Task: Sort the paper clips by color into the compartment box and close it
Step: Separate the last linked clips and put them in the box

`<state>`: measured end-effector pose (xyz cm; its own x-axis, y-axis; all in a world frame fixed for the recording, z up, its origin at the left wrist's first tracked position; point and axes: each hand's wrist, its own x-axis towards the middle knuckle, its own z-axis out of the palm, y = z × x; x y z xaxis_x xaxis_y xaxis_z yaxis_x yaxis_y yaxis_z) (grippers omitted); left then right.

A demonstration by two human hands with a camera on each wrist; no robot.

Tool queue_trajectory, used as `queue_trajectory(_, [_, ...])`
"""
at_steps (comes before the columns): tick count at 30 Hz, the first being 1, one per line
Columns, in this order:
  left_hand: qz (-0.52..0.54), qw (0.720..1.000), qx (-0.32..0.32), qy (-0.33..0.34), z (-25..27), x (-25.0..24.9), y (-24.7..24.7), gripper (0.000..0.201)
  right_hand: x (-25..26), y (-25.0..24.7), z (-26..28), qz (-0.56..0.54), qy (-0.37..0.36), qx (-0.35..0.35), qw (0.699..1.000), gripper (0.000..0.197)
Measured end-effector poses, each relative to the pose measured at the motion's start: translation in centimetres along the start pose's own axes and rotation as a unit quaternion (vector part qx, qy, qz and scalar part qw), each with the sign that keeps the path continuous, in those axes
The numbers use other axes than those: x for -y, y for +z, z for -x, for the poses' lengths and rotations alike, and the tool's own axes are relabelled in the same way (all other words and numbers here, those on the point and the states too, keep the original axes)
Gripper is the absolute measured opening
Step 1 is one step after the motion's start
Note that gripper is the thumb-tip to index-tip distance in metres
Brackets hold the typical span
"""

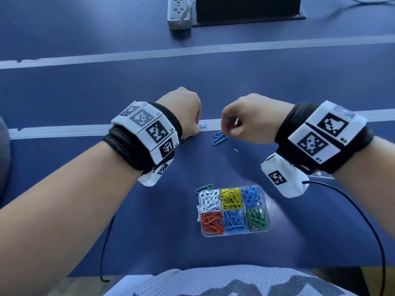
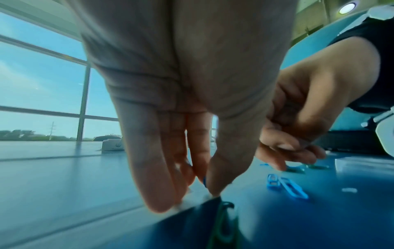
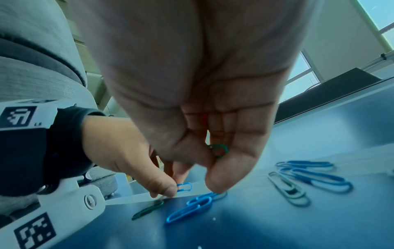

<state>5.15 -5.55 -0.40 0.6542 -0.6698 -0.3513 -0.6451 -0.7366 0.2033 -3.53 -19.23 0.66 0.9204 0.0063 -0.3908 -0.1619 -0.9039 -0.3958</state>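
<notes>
The clear compartment box sits near me, holding white, yellow, orange, green and blue clips in separate cells. A green clip lies just outside its far left corner. My left hand pinches a blue paper clip at the white tape line. A green clip lies below that wrist. My right hand holds a green paper clip in its curled fingers, with its thumb tip touching loose blue clips.
More blue clips and a pale clip lie to the right of my right hand. A power strip and a black stand sit at the far edge. Cables trail from both wrists over the blue table.
</notes>
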Motion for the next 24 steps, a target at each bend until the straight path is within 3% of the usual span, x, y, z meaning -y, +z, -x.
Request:
queue_trajectory(8, [0.111,0.993,-0.032,0.014,0.4,0.1,0.5,0.009,0.3,0.8,0.2,0.033,-0.019,0.034,0.999,0.023])
queue_trajectory(13, [0.131,0.991,-0.020,0.033,0.5,-0.1,1.1,0.023,-0.5,1.0,0.5,0.031,-0.022,-0.005,0.999,0.015])
queue_trajectory(17, [0.118,0.992,-0.014,0.047,0.5,-0.7,1.2,0.041,-1.0,1.2,0.4,0.039,-0.024,0.004,0.999,0.023])
queue_trajectory(20, [0.143,0.989,-0.020,0.025,0.6,-0.8,0.7,0.030,-0.9,1.5,0.2,0.045,-0.041,0.004,0.998,0.025])
queue_trajectory(24, [0.187,0.981,-0.046,-0.022,1.4,0.3,-0.2,0.013,-1.0,1.0,0.3,0.033,-0.046,-0.021,0.998,0.012])
